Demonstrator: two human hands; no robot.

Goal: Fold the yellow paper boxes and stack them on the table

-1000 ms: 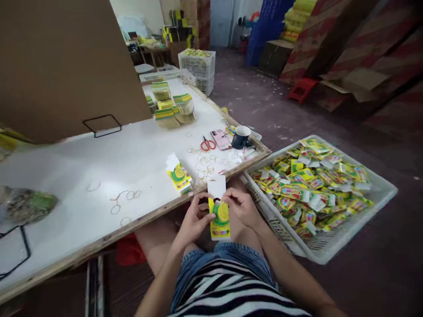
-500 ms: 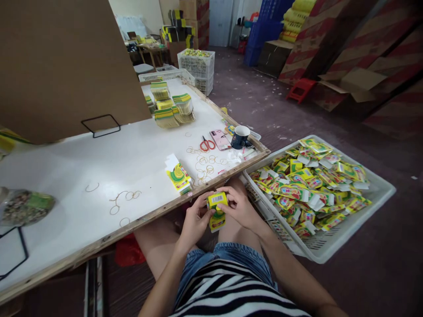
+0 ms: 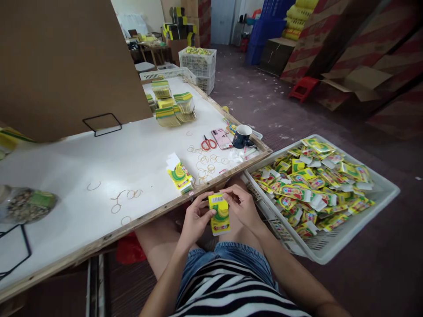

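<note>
Both hands meet at lower centre of frame, over the lap, just off the near edge of the bench [image 3: 76, 176]. Left hand [image 3: 197, 220] comes up from the bottom, forearm angled up and slightly right; fingers bent, thumb on the front face of the packet [image 3: 220, 215], gripping its left side. Right hand [image 3: 243, 207] reaches in from lower right, forearm slanting up and left; fingers curled at the packet's upper right, thumb and fingers pinching there. Packet is yellow and green, barcode at top, held between the hands with its face toward the camera.

Stack of packets [image 3: 179, 174] on the bench near its edge, centre of frame, just above and left of the hands. Loose rubber bands [image 3: 206, 165] right of the stack. Scissors [image 3: 209, 143] with red handles, pink phone [image 3: 221, 138] and dark mug [image 3: 242, 136] further up, near the bench corner. Crate [image 3: 360, 235] full of packets at right of frame. Jar [image 3: 28, 204] lies on its side at left edge.
</note>
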